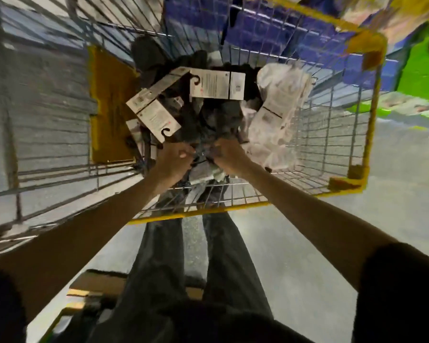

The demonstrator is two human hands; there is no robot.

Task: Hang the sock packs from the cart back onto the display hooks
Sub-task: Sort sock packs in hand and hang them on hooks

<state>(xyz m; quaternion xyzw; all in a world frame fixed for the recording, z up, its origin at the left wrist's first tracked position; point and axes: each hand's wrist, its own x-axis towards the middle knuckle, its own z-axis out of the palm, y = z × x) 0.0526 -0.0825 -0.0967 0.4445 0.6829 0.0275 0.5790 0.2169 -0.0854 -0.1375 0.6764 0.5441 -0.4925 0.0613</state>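
Observation:
I look straight down into a wire cart [245, 194] with yellow rim trim. Inside lies a heap of sock packs: dark socks with white card headers and hook cut-outs [217, 85] [154, 117], and a white sock pack in clear wrap [275, 120] at the right. Both my hands reach down into the near end of the heap. My left hand [175, 160] has its fingers curled on a dark grey sock pack [203, 167]. My right hand [229, 155] grips the same pack from the right. The fingertips are partly hidden in the pile.
A yellow panel [109, 102] stands at the cart's left end. Blue shelving [270, 28] and a green surface [424, 68] lie beyond the cart's far side. My legs and a cardboard piece [97, 284] are on the grey floor below. No display hooks are in view.

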